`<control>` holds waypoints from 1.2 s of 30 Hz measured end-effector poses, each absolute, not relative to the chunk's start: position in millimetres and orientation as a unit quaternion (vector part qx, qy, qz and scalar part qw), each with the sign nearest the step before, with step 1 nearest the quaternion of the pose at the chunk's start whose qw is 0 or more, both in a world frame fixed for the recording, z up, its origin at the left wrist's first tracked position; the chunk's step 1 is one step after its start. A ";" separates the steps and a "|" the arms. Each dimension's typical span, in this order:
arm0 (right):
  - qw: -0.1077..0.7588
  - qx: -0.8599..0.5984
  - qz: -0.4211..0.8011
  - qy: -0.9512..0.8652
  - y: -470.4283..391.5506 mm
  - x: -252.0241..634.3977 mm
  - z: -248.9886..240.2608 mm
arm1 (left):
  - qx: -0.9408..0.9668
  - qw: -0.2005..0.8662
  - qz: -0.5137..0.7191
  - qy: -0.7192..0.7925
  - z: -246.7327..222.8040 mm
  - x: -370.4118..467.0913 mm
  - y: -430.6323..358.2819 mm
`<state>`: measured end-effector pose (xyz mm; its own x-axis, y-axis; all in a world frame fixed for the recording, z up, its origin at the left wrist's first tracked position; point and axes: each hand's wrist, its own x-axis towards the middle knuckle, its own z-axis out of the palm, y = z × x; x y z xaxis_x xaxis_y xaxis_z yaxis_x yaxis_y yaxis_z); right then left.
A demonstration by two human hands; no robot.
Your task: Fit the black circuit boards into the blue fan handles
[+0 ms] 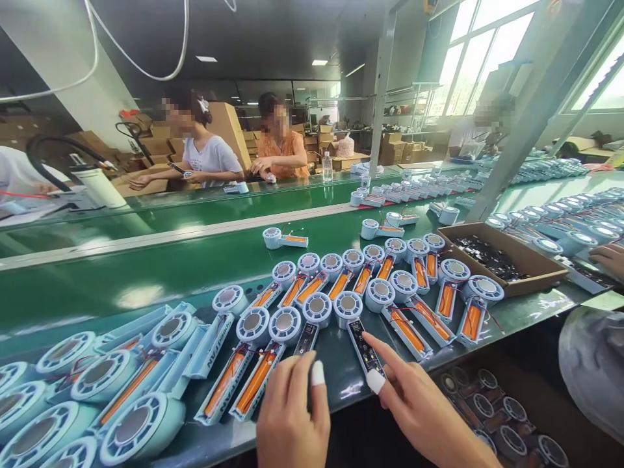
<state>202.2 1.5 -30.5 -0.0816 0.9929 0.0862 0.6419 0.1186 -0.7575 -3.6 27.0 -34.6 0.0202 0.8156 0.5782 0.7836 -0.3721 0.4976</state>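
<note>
Hands [292,413] are at 2 pale-blue, black-boarded fans [359,350].

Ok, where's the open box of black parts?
Head view, right of centre: the cardboard box sits on the bench, just right of the clustered orange-filled fans, near the slanted post's foot.

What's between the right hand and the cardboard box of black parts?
Several light-blue fans with orange inserts lie between the right hand and the cardboard box, seen in the head view.
</note>
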 end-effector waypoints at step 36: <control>0.324 -0.555 0.040 -0.765 23.0 205.1 -47.1 | 0.777 -0.120 0.338 0.516 -56.5 -4.2 44.4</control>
